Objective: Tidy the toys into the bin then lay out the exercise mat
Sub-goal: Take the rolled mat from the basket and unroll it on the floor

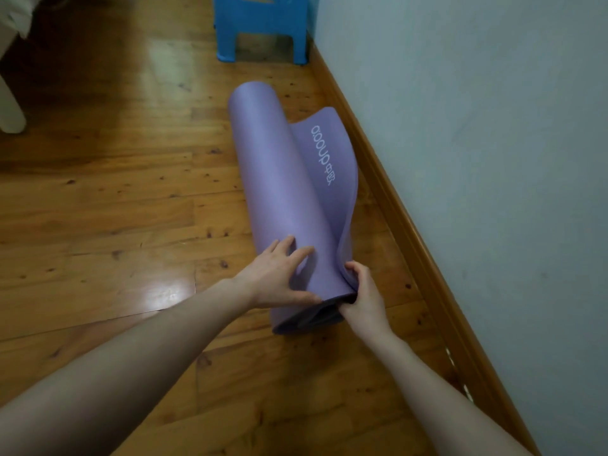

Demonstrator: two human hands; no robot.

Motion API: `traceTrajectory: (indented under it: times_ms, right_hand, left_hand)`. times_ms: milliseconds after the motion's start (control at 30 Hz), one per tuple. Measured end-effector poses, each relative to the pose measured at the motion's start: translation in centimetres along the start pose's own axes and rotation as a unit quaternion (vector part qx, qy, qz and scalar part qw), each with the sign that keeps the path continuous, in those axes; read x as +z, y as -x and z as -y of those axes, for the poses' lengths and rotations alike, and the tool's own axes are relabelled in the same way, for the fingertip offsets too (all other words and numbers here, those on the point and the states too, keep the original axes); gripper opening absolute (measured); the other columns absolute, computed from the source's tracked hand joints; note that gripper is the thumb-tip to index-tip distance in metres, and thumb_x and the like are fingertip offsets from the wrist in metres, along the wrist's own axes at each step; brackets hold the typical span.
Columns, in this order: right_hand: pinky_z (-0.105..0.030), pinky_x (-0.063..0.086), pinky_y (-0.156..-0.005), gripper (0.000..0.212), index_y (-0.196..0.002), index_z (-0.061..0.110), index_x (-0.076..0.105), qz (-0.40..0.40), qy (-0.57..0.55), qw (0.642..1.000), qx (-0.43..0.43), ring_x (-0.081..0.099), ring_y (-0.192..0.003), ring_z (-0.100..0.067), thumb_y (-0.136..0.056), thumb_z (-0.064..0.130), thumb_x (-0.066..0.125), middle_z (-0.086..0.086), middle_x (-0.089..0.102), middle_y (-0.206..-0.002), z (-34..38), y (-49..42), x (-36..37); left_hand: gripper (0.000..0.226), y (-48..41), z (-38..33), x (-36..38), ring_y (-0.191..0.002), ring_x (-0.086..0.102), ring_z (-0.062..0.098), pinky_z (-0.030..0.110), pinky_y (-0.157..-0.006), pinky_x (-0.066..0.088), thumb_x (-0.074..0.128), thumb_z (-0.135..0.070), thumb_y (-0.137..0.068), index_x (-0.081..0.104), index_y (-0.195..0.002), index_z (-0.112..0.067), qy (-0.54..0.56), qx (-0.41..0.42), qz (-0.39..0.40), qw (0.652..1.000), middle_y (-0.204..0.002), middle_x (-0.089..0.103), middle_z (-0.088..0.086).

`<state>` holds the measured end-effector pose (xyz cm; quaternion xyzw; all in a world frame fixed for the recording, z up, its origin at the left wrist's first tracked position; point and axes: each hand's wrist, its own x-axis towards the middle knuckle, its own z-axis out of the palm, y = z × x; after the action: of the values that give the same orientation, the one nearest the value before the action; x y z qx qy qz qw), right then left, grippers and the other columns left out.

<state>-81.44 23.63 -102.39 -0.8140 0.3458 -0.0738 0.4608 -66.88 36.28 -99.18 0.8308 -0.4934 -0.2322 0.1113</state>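
Right, over at the far left edge a pale furniture leg (11,110) stands on the wooden floor (115,192), glossy boards with a bright patch of glare close to the left forearm. Moving in, the left hand (279,274) comes up from the lower left and lies spread wide on the exercise mat (279,179). Its fingers are straight and fanned across the top of the roll, the thumb running along near the closest end, and the palm presses down rather than grasping.

At the top of the view, a blue plastic stool (263,28) sits on the floor beyond the far end of the mat, close to the wall.

The mat itself is purple, lying on the floor as a thick roll that runs away from the person, roughly parallel to the wall and just beside it. Its loose flap (329,153) has peeled open on the right side, showing white lettering.

Next, the right hand (365,291) is at the near end of the roll. Its fingers are curled round the loose edge of that flap, holding it pinched against the end of the roll.

Further right, a wooden skirting board (394,209) runs diagonally along the floor's edge, and above it rises the pale grey-blue wall (477,126).
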Motion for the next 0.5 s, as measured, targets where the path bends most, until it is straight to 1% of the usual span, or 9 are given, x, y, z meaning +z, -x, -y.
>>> traceTrajectory:
  times_ms: [33,67,167,267,333,400,433,467,500]
  right_hand:
    - [-0.021,0.036,-0.099,0.069,-0.132,0.015,0.039,0.009,0.002,1.0,0.0,0.043,-0.123,-0.013,-0.072,-0.003,0.068,-0.003,0.046,-0.134,-0.1,0.0,-0.1]
    - [-0.023,0.037,-0.101,0.071,-0.133,0.016,0.038,0.021,0.001,1.0,0.0,0.042,-0.124,-0.014,-0.071,0.0,0.069,-0.002,0.044,-0.134,-0.1,-0.1,-0.3]
    - [-0.034,0.041,-0.105,0.07,-0.134,0.02,0.035,0.062,-0.027,0.997,0.024,0.04,-0.125,-0.013,-0.073,0.0,0.065,-0.001,0.04,-0.137,-0.5,-0.6,-1.0]
    - [-0.031,0.037,-0.105,0.062,-0.133,0.018,0.038,0.059,-0.047,0.996,0.056,0.038,-0.123,-0.01,-0.079,-0.009,0.053,-0.004,0.042,-0.139,-0.8,-1.1,-2.2]
    - [-0.035,0.038,-0.106,0.058,-0.133,0.014,0.04,0.015,-0.042,0.995,0.09,0.041,-0.126,-0.016,-0.082,-0.011,0.046,-0.007,0.044,-0.139,-0.7,-1.4,-2.8]
    - [-0.038,0.038,-0.105,0.052,-0.134,0.011,0.041,-0.085,-0.004,0.991,0.106,0.042,-0.128,-0.024,-0.086,-0.007,0.044,-0.01,0.045,-0.138,-0.4,-1.7,-3.5]
    - [-0.038,0.036,-0.106,0.05,-0.134,0.009,0.042,-0.139,0.023,0.986,0.089,0.041,-0.13,-0.025,-0.087,-0.006,0.043,-0.011,0.045,-0.138,-0.1,-1.9,-3.8]
    - [-0.037,0.033,-0.108,0.048,-0.134,0.007,0.042,-0.175,0.043,0.982,0.059,0.039,-0.132,-0.026,-0.088,-0.005,0.042,-0.011,0.044,-0.14,0.3,-2.1,-4.0]
    - [-0.037,0.031,-0.109,0.046,-0.134,0.006,0.043,-0.186,0.056,0.981,0.025,0.037,-0.133,-0.025,-0.089,-0.004,0.04,-0.012,0.043,-0.14,0.7,-2.4,-4.0]
  left_hand:
    - [0.094,-0.1,-0.2,0.1,-0.139,0.018,0.035,0.039,-0.113,0.02,0.055,-0.071,-0.069,0.014,-0.144,-0.031,-0.015,-0.01,0.009,1.0,-0.151,0.012,0.02]
    - [0.093,-0.3,-0.4,0.2,-0.137,0.019,0.037,0.04,-0.112,0.024,0.053,-0.071,-0.07,0.01,-0.144,-0.035,-0.033,-0.015,0.015,0.999,-0.15,0.011,0.02]
    - [0.088,-0.7,-0.7,0.7,-0.134,0.019,0.04,0.045,-0.11,0.028,0.051,-0.071,-0.071,0.012,-0.143,-0.039,-0.065,-0.021,0.028,0.997,-0.148,0.009,0.019]
    - [0.086,-1.0,-0.9,1.0,-0.134,0.016,0.042,0.048,-0.109,0.031,0.052,-0.07,-0.072,0.014,-0.142,-0.04,-0.072,-0.028,0.039,0.996,-0.147,0.009,0.017]
    - [0.085,-1.2,-1.2,1.1,-0.134,0.014,0.044,0.05,-0.107,0.032,0.052,-0.069,-0.073,0.013,-0.142,-0.04,-0.08,-0.029,0.048,0.995,-0.148,0.007,0.017]
    - [0.084,-1.5,-1.5,1.1,-0.134,0.013,0.046,0.051,-0.106,0.034,0.052,-0.069,-0.073,0.013,-0.142,-0.039,-0.087,-0.028,0.054,0.994,-0.148,0.005,0.016]
    - [0.084,-1.7,-1.7,1.1,-0.134,0.013,0.047,0.051,-0.105,0.036,0.052,-0.068,-0.073,0.013,-0.142,-0.039,-0.092,-0.026,0.056,0.994,-0.148,0.005,0.016]
    - [0.084,-1.7,-1.9,1.1,-0.133,0.014,0.047,0.051,-0.104,0.036,0.052,-0.068,-0.074,0.013,-0.142,-0.039,-0.094,-0.023,0.058,0.994,-0.148,0.006,0.015]
    - [0.084,-1.8,-2.0,1.1,-0.133,0.014,0.048,0.051,-0.102,0.037,0.052,-0.068,-0.074,0.013,-0.142,-0.038,-0.094,-0.022,0.059,0.994,-0.148,0.006,0.015]
